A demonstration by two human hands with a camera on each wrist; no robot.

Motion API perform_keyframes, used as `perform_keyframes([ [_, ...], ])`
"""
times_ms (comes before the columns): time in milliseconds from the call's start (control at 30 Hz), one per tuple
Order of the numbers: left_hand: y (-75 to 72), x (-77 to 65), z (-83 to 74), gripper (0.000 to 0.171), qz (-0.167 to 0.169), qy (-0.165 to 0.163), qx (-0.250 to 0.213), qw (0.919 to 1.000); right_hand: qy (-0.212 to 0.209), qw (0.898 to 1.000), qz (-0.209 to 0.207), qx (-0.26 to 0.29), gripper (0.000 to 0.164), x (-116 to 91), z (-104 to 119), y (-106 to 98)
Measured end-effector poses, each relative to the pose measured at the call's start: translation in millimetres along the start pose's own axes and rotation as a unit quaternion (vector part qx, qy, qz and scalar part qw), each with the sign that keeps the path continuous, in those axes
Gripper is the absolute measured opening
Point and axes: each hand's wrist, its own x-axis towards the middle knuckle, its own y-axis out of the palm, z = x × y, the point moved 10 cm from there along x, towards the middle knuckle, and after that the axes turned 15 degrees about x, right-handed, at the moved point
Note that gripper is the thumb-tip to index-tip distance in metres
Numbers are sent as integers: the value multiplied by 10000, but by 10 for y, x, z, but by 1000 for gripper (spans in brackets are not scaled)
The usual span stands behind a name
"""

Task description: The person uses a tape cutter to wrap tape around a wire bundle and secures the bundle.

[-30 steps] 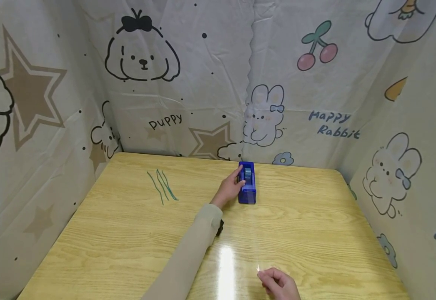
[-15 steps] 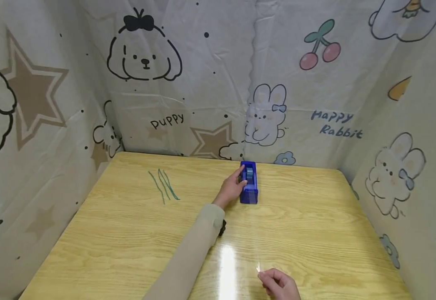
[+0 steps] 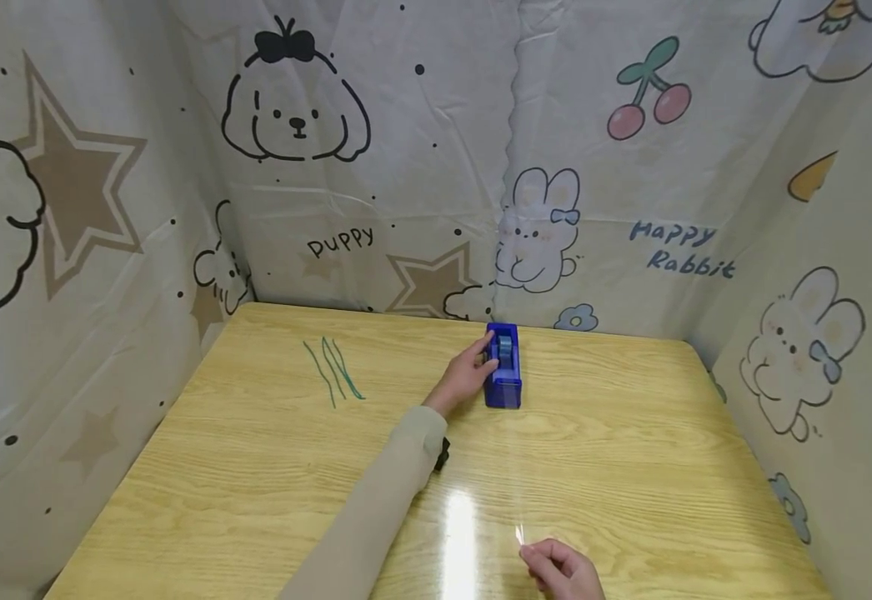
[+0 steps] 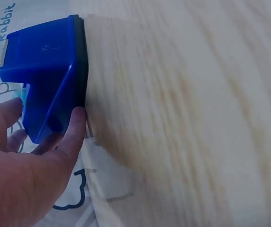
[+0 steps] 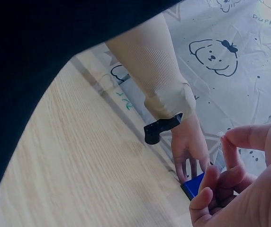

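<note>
A blue tape dispenser (image 3: 503, 367) stands near the back edge of the table, a roll of tape in its top. My left hand (image 3: 462, 375) grips its rear end, fingers along its side and thumb at the top, as the left wrist view shows around the blue body (image 4: 45, 71). From the dispenser's front, a long strip of clear tape (image 3: 516, 467) stretches toward me, faint against the wood. Its loose end is pinched between thumb and forefinger of my right hand (image 3: 565, 571); in the right wrist view the right hand (image 5: 239, 175) has its other fingers curled.
Several thin green strands (image 3: 333, 372) lie on the left of the wooden table (image 3: 256, 483). A printed cloth (image 3: 376, 167) hangs around the table's back and sides. A small black device (image 3: 442, 455) sits at the left wrist.
The view has shifted slightly, so everything appears a little further right. Both hands keep their holds, and the tape stays stretched between dispenser and right hand.
</note>
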Motion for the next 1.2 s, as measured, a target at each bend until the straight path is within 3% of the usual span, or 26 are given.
perform_keyframes([
  [200, -154, -71, 6, 62, 66, -27, -411, 9991, -59, 9999, -48, -76, 21, 2, 25, -9],
  [400, -515, -154, 68, 62, -173, 43, -599, 9980, -37, 9999, -79, -86, 19, 13, 27, -3],
  [733, -1308, -444, 578, 57, -1031, -383, -917, 9897, 74, 9997, -139, -168, 25, 18, 33, -9],
  [900, -1703, -656, 899, 55, -1650, -635, -1096, 9781, 173, 9996, -139, -190, 21, 15, 12, -21],
  [1000, -1896, -798, 1125, 54, -2032, -963, -1192, 9671, 211, 9996, -133, -157, 20, 17, -1, -12],
  [1200, -2051, -1049, 1577, 54, -2560, -1636, -1638, 9385, 378, 9987, -263, -209, 22, 30, -64, -49],
])
